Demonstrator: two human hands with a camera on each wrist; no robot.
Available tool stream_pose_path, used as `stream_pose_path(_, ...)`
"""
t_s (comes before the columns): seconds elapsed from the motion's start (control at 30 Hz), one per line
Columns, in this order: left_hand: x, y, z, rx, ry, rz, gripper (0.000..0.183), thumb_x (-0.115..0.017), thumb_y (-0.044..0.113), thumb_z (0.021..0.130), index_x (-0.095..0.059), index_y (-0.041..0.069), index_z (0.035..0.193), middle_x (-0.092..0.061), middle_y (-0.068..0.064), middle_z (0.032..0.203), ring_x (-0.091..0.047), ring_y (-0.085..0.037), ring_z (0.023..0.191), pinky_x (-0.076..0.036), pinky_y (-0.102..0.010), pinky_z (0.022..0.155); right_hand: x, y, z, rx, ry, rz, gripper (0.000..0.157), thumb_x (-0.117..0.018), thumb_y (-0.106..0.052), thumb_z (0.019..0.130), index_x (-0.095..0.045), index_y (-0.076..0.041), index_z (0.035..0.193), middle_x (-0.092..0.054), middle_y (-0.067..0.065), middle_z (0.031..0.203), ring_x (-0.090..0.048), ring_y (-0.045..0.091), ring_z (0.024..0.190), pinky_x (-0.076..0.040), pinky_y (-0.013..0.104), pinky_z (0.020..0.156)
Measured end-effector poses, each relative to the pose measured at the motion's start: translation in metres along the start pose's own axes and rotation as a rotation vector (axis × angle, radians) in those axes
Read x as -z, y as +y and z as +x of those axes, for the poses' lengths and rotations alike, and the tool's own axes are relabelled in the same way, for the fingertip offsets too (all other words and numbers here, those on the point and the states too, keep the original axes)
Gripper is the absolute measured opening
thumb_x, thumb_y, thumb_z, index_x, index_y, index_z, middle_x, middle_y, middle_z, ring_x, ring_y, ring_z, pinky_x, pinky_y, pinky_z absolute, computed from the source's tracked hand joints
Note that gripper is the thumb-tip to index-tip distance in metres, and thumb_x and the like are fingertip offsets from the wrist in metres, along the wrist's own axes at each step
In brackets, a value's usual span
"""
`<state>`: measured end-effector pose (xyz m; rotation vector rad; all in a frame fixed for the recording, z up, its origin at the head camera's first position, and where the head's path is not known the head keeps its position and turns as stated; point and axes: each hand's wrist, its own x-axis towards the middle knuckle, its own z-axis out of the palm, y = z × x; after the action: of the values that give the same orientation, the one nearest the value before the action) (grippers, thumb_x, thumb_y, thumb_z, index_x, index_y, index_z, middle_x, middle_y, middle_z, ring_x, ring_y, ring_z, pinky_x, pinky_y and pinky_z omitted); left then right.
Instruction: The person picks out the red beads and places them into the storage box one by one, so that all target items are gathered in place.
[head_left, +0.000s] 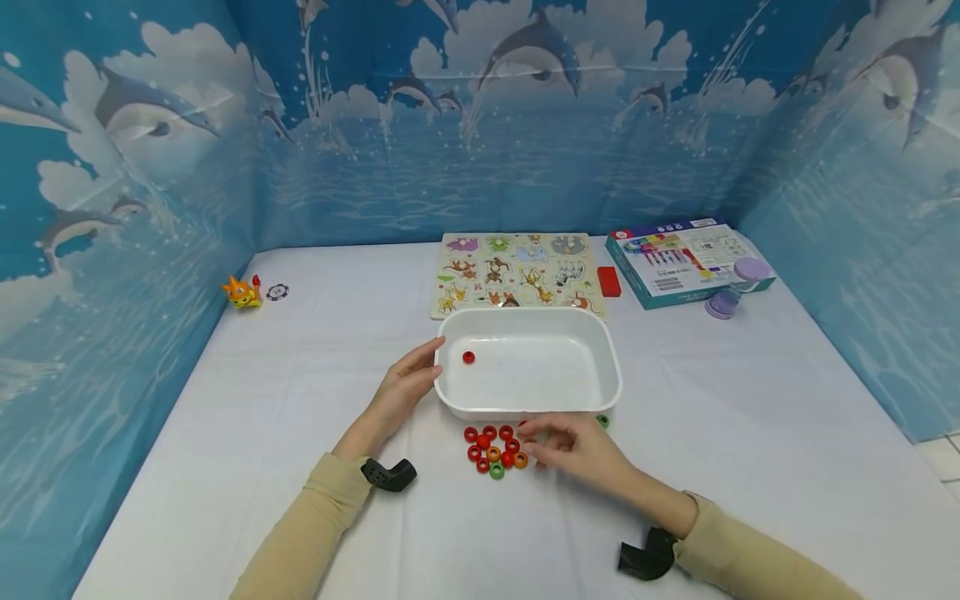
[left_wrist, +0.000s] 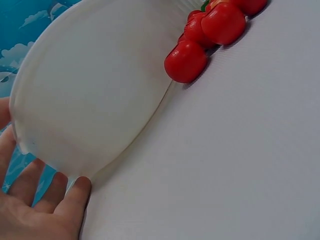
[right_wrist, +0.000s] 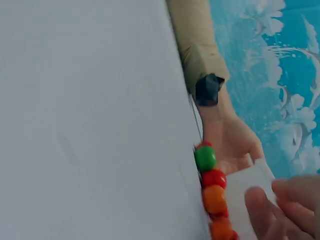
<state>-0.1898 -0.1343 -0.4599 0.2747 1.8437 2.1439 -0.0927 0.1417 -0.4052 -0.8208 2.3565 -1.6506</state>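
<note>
A white plastic tray (head_left: 525,404) stands mid-table with one red bead (head_left: 468,357) inside. Along its left side my left hand (head_left: 397,392) rests, the fairly straight fingers (left_wrist: 74,205) touching the tray's outer wall. In front of the tray lies a cluster of round holed beads (head_left: 490,454), mostly red, with some orange and green. My right hand (head_left: 573,446) is just over the cluster's right edge, fingers bent and apart from the thumb. No bead shows between them. Part of the cluster is hidden under this hand. A green bead (head_left: 603,421) lies behind it, by the tray's front right corner.
Behind the tray lies a wooden animal puzzle board (head_left: 517,275), with a red block (head_left: 609,282) beside it. A flat boxed set (head_left: 686,262) and a purple lidded tub (head_left: 723,304) stand at back right. An orange-and-yellow toy (head_left: 242,293) and a small disc (head_left: 277,292) are far left.
</note>
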Motion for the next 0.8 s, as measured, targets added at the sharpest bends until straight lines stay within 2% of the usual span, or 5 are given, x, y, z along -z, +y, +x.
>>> stream_pose_path(0.13, -0.001, 0.002, -0.001, 0.015, 0.009, -0.005, 0.047, -0.054, 0.012, 0.089, -0.042, 0.018, 0.134, -0.026, 0.004, 0.143, -0.019, -0.011, 0.131, -0.029, -0.029, 0.101, -0.006, 0.009, -0.003, 0.066, 0.101, -0.016, 0.020, -0.064, 0.002, 0.079, -0.063, 0.005, 0.099, -0.063, 0.014, 0.073, -0.055, 0.022, 0.047, -0.044, 0.022, 0.039)
stream_pose_path(0.3, -0.002, 0.001, -0.002, 0.000, 0.022, -0.022, 0.047, -0.058, 0.017, 0.086, -0.046, 0.019, 0.131, -0.029, 0.006, 0.141, -0.021, -0.010, 0.130, -0.030, -0.028, 0.101, -0.008, 0.016, -0.002, 0.089, 0.176, -0.093, 0.019, -0.066, 0.002, 0.077, -0.065, 0.002, 0.097, -0.060, 0.010, 0.062, -0.048, 0.011, 0.042, -0.041, 0.019, 0.037)
stream_pose_path(0.37, -0.002, -0.001, -0.001, -0.015, 0.021, -0.021, 0.048, -0.060, 0.019, 0.085, -0.046, 0.020, 0.131, -0.030, 0.006, 0.141, -0.022, -0.010, 0.130, -0.030, -0.029, 0.101, -0.007, 0.019, -0.001, 0.102, 0.195, -0.131, 0.018, -0.066, 0.002, 0.077, -0.066, 0.001, 0.095, -0.060, 0.008, 0.061, -0.046, 0.008, 0.042, -0.040, 0.018, 0.037)
stream_pose_path(0.6, -0.002, -0.002, 0.001, -0.029, 0.019, -0.021, 0.051, -0.062, 0.023, 0.083, -0.046, 0.019, 0.131, -0.029, 0.006, 0.142, -0.021, -0.011, 0.130, -0.029, -0.032, 0.102, -0.009, 0.051, 0.001, 0.117, 0.250, -0.254, 0.019, -0.071, -0.010, 0.076, -0.069, -0.011, 0.095, -0.061, -0.008, 0.069, -0.044, 0.003, 0.043, -0.038, 0.018, 0.037)
stream_pose_path(0.8, -0.002, 0.000, 0.001, -0.016, 0.027, -0.020, 0.050, -0.061, 0.019, 0.084, -0.045, 0.018, 0.131, -0.028, 0.005, 0.142, -0.023, -0.013, 0.130, -0.030, -0.032, 0.101, -0.011, 0.056, 0.002, 0.118, 0.288, -0.373, 0.020, -0.074, -0.016, 0.073, -0.069, -0.017, 0.093, -0.058, -0.015, 0.069, -0.041, -0.001, 0.045, -0.037, 0.017, 0.038)
